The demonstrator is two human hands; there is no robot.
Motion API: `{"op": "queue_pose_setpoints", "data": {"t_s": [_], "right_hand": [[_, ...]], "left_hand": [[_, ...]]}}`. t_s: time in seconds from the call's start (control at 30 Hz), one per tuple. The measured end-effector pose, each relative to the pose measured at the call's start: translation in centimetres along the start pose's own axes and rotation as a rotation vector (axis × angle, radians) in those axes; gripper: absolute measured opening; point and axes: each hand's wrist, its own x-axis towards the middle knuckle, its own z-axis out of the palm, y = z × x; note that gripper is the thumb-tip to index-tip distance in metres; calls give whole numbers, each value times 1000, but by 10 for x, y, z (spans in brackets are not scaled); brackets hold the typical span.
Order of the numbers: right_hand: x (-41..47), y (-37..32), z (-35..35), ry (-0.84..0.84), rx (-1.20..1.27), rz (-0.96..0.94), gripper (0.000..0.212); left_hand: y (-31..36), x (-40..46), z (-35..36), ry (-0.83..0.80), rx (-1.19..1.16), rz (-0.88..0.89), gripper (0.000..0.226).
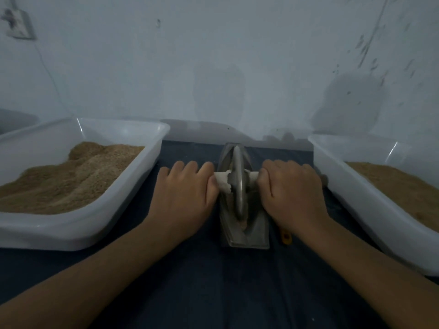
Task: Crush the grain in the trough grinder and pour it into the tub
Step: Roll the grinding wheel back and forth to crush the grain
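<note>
Between two white plastic tubs, on the dark cloth [213, 281] that covers the work surface, stands the metal trough grinder [247, 231]. Its long axis runs from the near edge toward the wall [213, 55] at the far edge, so the wheel travels straight away from and back toward the person.

The grinding wheel [238, 184] stands upright on edge in the trough groove. An axle handle [222, 181], wrapped in pale material, projects from each side of the wheel. The left hand [185, 193] is curled round the left end of the axle; the right hand [292, 188] is curled round the right end. Both sit close against the wheel. This two-sided hold probably keeps the wheel vertical and divides the downward load evenly, so the rim stays centred in the groove.

A small amount of tan grain [242, 223] shows in the groove at the near side of the wheel. Further grain may lie under the wheel; this cannot be confirmed.

The left tub [78, 231] sits by the left edge and holds a heaped tan mass. The right tub [356, 186] sits by the right edge and holds a flatter tan layer. Placement on either side likely keeps both within reach without moving the trough. Which tub receives the crushed product cannot be told.

A small yellow object [286, 238], partly hidden, lies on the cloth just beside the right wrist.

Judged stage: crushing in progress; pouring not yet done.
</note>
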Motion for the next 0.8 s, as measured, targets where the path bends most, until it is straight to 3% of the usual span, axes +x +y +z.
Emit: {"op": "queue_pose_setpoints", "data": {"t_s": [0.17, 0.27, 0.37, 0.5, 0.67, 0.73, 0.8], "right_hand": [[14, 12, 22, -106, 64, 69, 46], [38, 20, 44, -194, -50, 50, 45], [63, 29, 57, -288, -61, -6, 37], [79, 35, 64, -396, 41, 57, 33], [61, 28, 58, -303, 69, 172, 52], [51, 22, 49, -302, -8, 133, 46], [41, 17, 36, -222, 0, 93, 42]], "left_hand": [[-3, 28, 13, -55, 34, 27, 32], [-6, 54, 34, -164, 183, 85, 39], [-13, 74, 51, -238, 222, 127, 24], [-15, 89, 54, -282, 165, 116, 15], [-6, 79, 44, -251, 107, 60, 42], [-5, 65, 39, -251, 116, 78, 54], [-6, 50, 31, -237, 105, 38, 51]]}}
